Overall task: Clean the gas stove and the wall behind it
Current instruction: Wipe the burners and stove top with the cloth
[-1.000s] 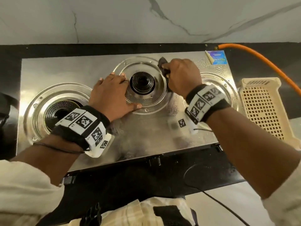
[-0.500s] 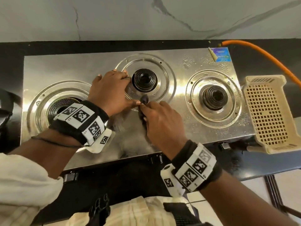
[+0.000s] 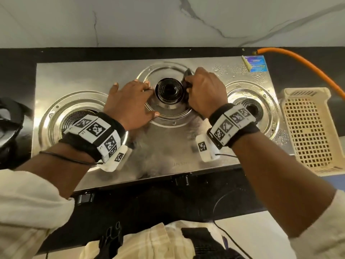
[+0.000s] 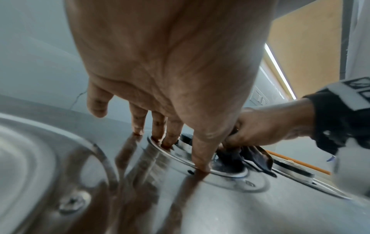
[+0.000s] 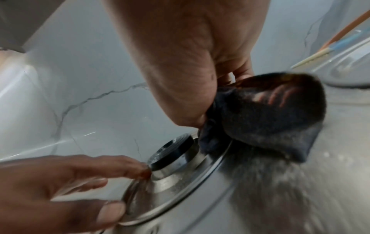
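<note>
A steel three-burner gas stove (image 3: 78,75) lies on the black counter below a white marble wall (image 3: 168,21). My right hand (image 3: 203,90) grips a dark cloth (image 3: 187,74) (image 5: 266,117) (image 4: 246,156) and presses it against the right side of the middle burner (image 3: 169,89) (image 5: 172,152). My left hand (image 3: 130,101) (image 4: 160,79) rests flat with straight fingers on the left of the middle burner's ring (image 3: 168,120), its thumb on the ring's front edge. Wet streaks and droplets (image 3: 233,69) lie on the steel.
A cream perforated plastic tray (image 3: 308,128) sits at the stove's right edge. An orange gas hose (image 3: 302,60) curves off the back right corner. A blue sticker (image 3: 256,63) is at the stove's back right. Dark objects (image 3: 9,124) stand left of the stove.
My right hand has swept the cloth from the front of the middle burner ring round to its right side. The left hand has stayed pressed on the ring.
</note>
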Demonstrator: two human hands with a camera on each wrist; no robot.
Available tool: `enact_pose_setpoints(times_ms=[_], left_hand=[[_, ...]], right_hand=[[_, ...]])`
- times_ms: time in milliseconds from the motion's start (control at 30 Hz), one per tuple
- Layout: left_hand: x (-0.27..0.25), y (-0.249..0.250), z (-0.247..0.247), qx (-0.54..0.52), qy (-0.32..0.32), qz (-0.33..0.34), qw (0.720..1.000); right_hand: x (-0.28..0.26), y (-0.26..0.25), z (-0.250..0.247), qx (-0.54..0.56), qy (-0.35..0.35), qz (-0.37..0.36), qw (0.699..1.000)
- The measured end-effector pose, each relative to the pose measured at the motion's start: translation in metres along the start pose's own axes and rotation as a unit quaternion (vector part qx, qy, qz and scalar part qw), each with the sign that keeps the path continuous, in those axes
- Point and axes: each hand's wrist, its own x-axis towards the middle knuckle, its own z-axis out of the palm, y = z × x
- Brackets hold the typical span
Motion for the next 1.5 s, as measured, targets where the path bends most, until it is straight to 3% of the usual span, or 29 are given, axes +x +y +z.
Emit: enact_pose_setpoints(times_ms=[167,300,567,767,900,1033,1233,1367,1500], left_hand=[[-0.003,-0.003,0.001,-0.009,0.004,0.003,1.0],[-0.002,-0.003,0.0,-0.016,0.004,0.007,1.0],[0.006,-0.019,-0.01,-0.028,-0.041,0.031,0.998],[0.01,-0.022,-0.015,-0.023,-0.054,0.022,0.998],[0.004,-0.02,-0.01,-0.005,-0.055,0.043,0.998],[0.003,-0.023,-0.005,0.004,-0.042,0.042,0.998],[0.004,-0.025,0.0,0.015,-0.038,0.049,0.998],[0.004,-0.025,-0.002,0.009,-0.042,0.047,0.998],[0.004,-0.023,0.002,-0.001,-0.03,0.048,0.998]], right_hand=[[-0.053,-0.02,0.009,0.034,0.023,0.019,0.999],[-0.085,-0.05,0.013,0.105,-0.002,-0.026,0.994],[-0.049,-0.082,0.019,0.04,-0.002,-0.128,0.991],[-0.028,-0.111,0.014,0.027,-0.027,-0.094,0.995],[-0.049,-0.096,0.016,0.039,-0.016,-0.086,0.995],[-0.079,-0.05,0.011,0.034,-0.023,-0.074,0.996],[-0.07,0.014,0.001,0.028,0.028,0.025,0.999],[-0.082,-0.006,0.004,0.006,0.009,0.026,1.0],[-0.1,-0.057,0.014,0.074,-0.02,-0.045,0.996]])
